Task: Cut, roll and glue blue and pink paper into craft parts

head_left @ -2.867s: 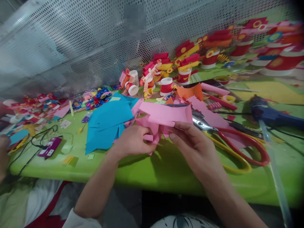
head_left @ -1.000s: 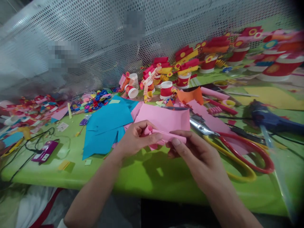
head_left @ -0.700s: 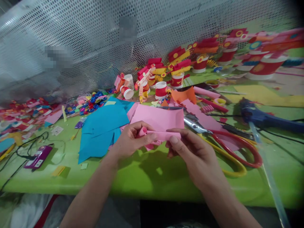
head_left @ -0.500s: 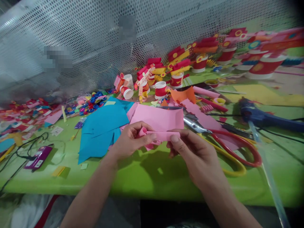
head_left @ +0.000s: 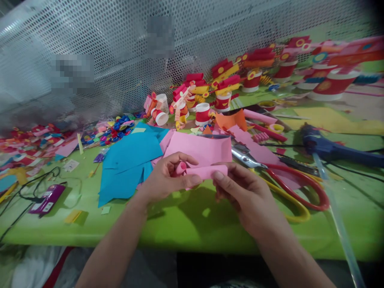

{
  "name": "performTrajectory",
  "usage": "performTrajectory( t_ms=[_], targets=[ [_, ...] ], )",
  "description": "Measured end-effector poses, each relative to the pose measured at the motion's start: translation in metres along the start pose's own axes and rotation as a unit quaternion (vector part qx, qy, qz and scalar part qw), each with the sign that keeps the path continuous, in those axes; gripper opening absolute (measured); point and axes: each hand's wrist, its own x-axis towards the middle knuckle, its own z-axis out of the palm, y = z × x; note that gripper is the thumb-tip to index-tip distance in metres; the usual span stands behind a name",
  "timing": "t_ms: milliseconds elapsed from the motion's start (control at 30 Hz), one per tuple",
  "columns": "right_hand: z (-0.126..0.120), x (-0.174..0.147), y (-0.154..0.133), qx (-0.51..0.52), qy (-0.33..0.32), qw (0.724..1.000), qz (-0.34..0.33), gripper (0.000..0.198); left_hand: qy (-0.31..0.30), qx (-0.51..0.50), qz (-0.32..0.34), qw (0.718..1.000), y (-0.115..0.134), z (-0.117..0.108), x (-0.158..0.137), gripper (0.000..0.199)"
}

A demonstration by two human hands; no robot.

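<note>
Between both hands, over the front of the green table, is a pink paper strip [head_left: 207, 172] with a rolled, tube-like left end. My left hand [head_left: 168, 174] grips the rolled end between thumb and fingers. At the strip's right end, my right hand [head_left: 240, 186] pinches it, thumb in front and fingers behind. Just behind lies a pink paper sheet [head_left: 198, 148]. Blue paper sheets [head_left: 129, 160] are spread to the left of my left hand. Large scissors [head_left: 315, 192] with red and yellow handles lie beside my right hand.
A blue glue gun [head_left: 330, 146] with a clear glue stick lies at right. Red and white paper cups [head_left: 203, 114] with paper decorations stand along the back. A purple power strip [head_left: 48, 200] with black cords sits at left. A perforated metal panel [head_left: 120, 52] rises behind.
The strip's face has tilted and shows broader between my hands. My right thumb has shifted slightly left and down along it. Both hands keep hold.
</note>
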Motion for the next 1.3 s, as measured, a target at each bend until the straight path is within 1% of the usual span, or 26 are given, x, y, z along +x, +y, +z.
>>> performTrajectory(
  t_ms=[67, 100, 133, 200, 267, 333, 433, 500, 667, 800, 867, 933, 1000, 1067, 1100, 1133, 1167, 1233, 1300],
  targets=[
    [-0.001, 0.000, -0.001, 0.017, 0.029, 0.999, 0.003, 0.026, -0.024, 0.002, -0.003, 1.000, 0.000, -0.005, -0.001, 0.055],
    [-0.001, 0.000, -0.001, 0.028, 0.051, 0.998, -0.001, 0.026, -0.032, 0.014, -0.006, 0.999, 0.001, -0.006, -0.002, 0.056],
    [-0.002, 0.000, -0.001, 0.042, 0.076, 0.996, -0.008, 0.026, -0.033, 0.038, -0.008, 0.999, 0.002, -0.007, -0.003, 0.055],
    [-0.002, 0.002, -0.001, 0.071, 0.115, 0.991, -0.018, 0.028, -0.021, 0.127, -0.010, 0.992, 0.005, -0.004, -0.004, 0.051],
    [-0.003, 0.004, 0.000, 0.094, 0.124, 0.988, -0.011, 0.032, -0.018, 0.242, -0.001, 0.970, 0.005, 0.001, -0.004, 0.048],
    [-0.004, 0.005, -0.001, 0.107, 0.112, 0.988, 0.015, 0.035, -0.039, 0.348, 0.021, 0.936, 0.003, 0.008, -0.003, 0.048],
    [-0.006, 0.007, -0.002, 0.116, 0.081, 0.988, 0.067, 0.035, -0.074, 0.455, 0.055, 0.886, -0.002, 0.012, -0.003, 0.039],
    [-0.007, 0.007, -0.003, 0.126, 0.069, 0.986, 0.087, 0.034, -0.088, 0.483, 0.067, 0.869, -0.004, 0.010, -0.003, 0.029],
    [-0.008, 0.008, -0.004, 0.140, 0.077, 0.982, 0.102, 0.035, -0.130, 0.485, 0.083, 0.861, -0.001, -0.001, -0.007, 0.017],
    [-0.008, 0.008, -0.004, 0.136, 0.080, 0.982, 0.104, 0.035, -0.157, 0.493, 0.077, 0.852, 0.004, -0.006, -0.008, 0.012],
    [-0.009, 0.007, -0.004, 0.135, 0.061, 0.982, 0.115, 0.035, -0.158, 0.475, 0.087, 0.862, 0.006, -0.007, -0.008, 0.013],
    [-0.010, 0.006, -0.004, 0.132, 0.029, 0.982, 0.135, 0.033, -0.141, 0.441, 0.108, 0.880, 0.007, -0.007, -0.007, 0.015],
    [-0.011, 0.006, -0.003, 0.131, 0.008, 0.980, 0.152, 0.032, -0.096, 0.397, 0.129, 0.904, 0.008, -0.006, -0.005, 0.020],
    [-0.011, 0.007, -0.002, 0.131, 0.003, 0.979, 0.156, 0.032, -0.023, 0.332, 0.129, 0.934, 0.008, -0.003, -0.004, 0.024],
    [-0.010, 0.006, -0.002, 0.126, 0.000, 0.980, 0.157, 0.033, 0.015, 0.287, 0.122, 0.950, 0.008, -0.001, -0.004, 0.027],
    [-0.009, 0.006, -0.001, 0.118, -0.006, 0.981, 0.155, 0.034, 0.045, 0.231, 0.112, 0.965, 0.007, 0.001, -0.004, 0.033],
    [-0.007, 0.006, -0.001, 0.105, -0.017, 0.983, 0.152, 0.036, 0.062, 0.167, 0.095, 0.979, 0.006, 0.003, -0.003, 0.043],
    [-0.004, 0.003, 0.000, 0.063, -0.042, 0.988, 0.136, 0.039, 0.060, 0.036, 0.052, 0.996, 0.003, 0.008, -0.002, 0.060],
    [-0.001, 0.000, 0.001, 0.007, -0.055, 0.994, 0.097, 0.039, 0.043, -0.064, 0.018, 0.997, -0.001, 0.013, 0.001, 0.059]
  ],
)
